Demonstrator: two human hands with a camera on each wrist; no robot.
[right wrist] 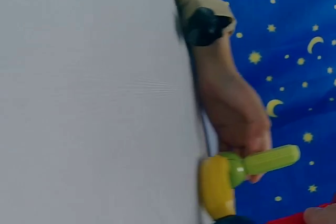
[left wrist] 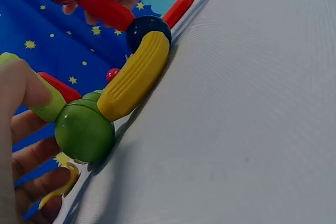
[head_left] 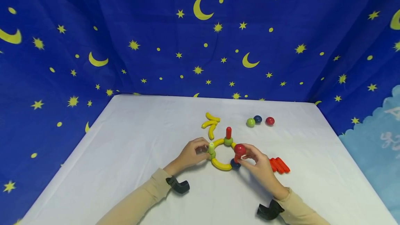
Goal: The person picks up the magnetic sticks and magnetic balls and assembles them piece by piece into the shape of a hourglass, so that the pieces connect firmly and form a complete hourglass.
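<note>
A ring of curved yellow pieces [head_left: 221,165] joined by balls lies on the table. My left hand [head_left: 192,152] is at its left side, thumb and fingers about a light green rod [head_left: 211,148] standing on a green ball [left wrist: 85,130]. My right hand [head_left: 257,164] holds an upright red rod [left wrist: 106,8] topped by a red ball [head_left: 240,149], at the dark blue ball [head_left: 235,164] of the ring. At the ring's far side, another red rod [head_left: 228,133] stands on a green ball [head_left: 228,141]. The right wrist view shows the green rod [right wrist: 273,158] beside my left hand.
Loose curved yellow pieces [head_left: 209,124] lie beyond the ring. Farther right are a green ball [head_left: 251,122], a dark blue ball [head_left: 257,119] and a red ball [head_left: 270,121]. Several red rods [head_left: 281,165] lie right of my right hand. Blue starry cloth [head_left: 168,37] surrounds the white table [head_left: 140,124].
</note>
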